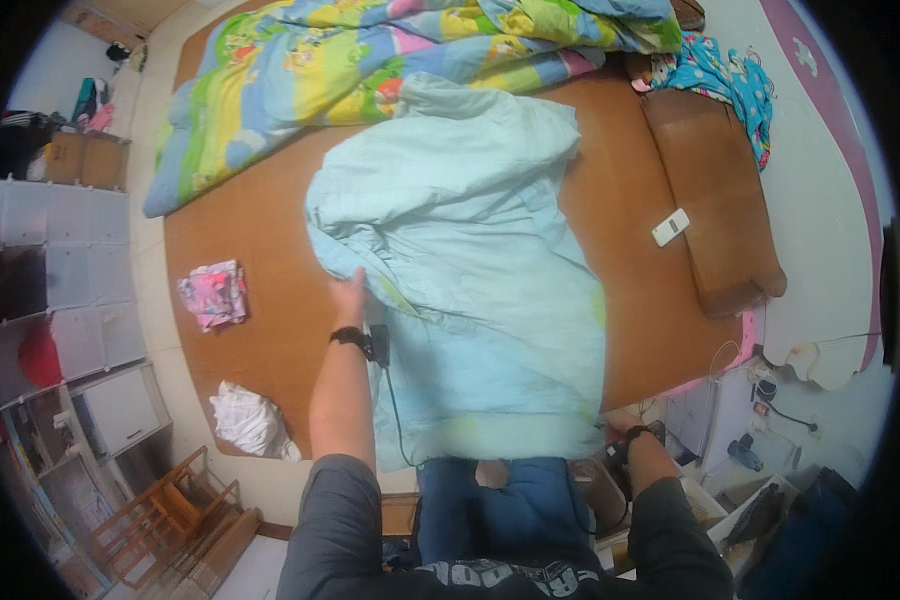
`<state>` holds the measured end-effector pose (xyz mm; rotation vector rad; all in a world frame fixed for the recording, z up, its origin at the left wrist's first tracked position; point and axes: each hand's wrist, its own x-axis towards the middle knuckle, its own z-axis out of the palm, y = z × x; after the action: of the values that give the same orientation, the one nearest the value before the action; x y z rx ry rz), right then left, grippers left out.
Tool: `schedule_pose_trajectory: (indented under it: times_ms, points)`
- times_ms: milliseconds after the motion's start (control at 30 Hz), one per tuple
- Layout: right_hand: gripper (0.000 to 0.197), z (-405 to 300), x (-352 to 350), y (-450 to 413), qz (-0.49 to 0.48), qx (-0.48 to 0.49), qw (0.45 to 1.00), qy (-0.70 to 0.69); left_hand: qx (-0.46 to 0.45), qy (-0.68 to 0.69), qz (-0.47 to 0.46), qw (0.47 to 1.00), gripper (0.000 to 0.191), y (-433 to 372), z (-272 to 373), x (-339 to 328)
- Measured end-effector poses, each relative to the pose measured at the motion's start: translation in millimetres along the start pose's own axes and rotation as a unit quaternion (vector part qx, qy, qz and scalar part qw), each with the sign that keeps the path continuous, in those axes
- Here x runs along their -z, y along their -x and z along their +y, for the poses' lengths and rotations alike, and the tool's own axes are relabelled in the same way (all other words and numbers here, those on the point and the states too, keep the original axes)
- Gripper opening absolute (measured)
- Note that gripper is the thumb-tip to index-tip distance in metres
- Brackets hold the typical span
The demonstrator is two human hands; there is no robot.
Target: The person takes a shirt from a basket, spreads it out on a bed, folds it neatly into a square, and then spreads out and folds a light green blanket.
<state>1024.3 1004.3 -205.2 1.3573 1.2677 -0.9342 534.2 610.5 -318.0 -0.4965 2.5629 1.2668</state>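
A large light blue cloth point(480, 247), which looks like a quilt or quilt cover, lies rumpled and partly folded over in front of me on the brown bed mat point(270, 202). My left hand point(349, 296) grips its left edge, with the thumb up and the fingers hidden by the fabric. Flat near my legs is the cloth's lower part, its near edge at the bed's front. At that edge's right corner is my right hand point(621, 424), small and blurred; whether it holds the fabric cannot be made out.
A colourful patterned quilt point(292, 97) is heaped at the far side. Folded pink clothing point(214, 295) and a white cloth point(251, 420) lie at left. To the right are a brown pillow point(712, 202), a white phone-like device point(670, 228) and blue dotted fabric point(720, 71). A wooden rack point(169, 510) stands lower left.
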Motion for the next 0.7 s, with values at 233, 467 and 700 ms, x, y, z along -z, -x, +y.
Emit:
schedule_pose_trajectory:
  times_ms: [233,467,700]
  points:
    - [0.029,-40.8,27.9,-56.7,0.039,-0.008,0.989,0.143,-0.225,0.204,0.049,0.952,0.036,78.7,129.6,-61.9]
    - [0.047,-220.8,90.2,-30.9,0.155,0.312,0.922,-0.166,-0.351,-0.246,-0.665,0.611,0.040,239.4,74.3,-140.3]
    - [0.079,-374.4,46.1,-16.2,0.168,0.508,0.838,-0.111,-0.132,0.060,-0.653,0.743,0.022,198.7,89.1,-120.4]
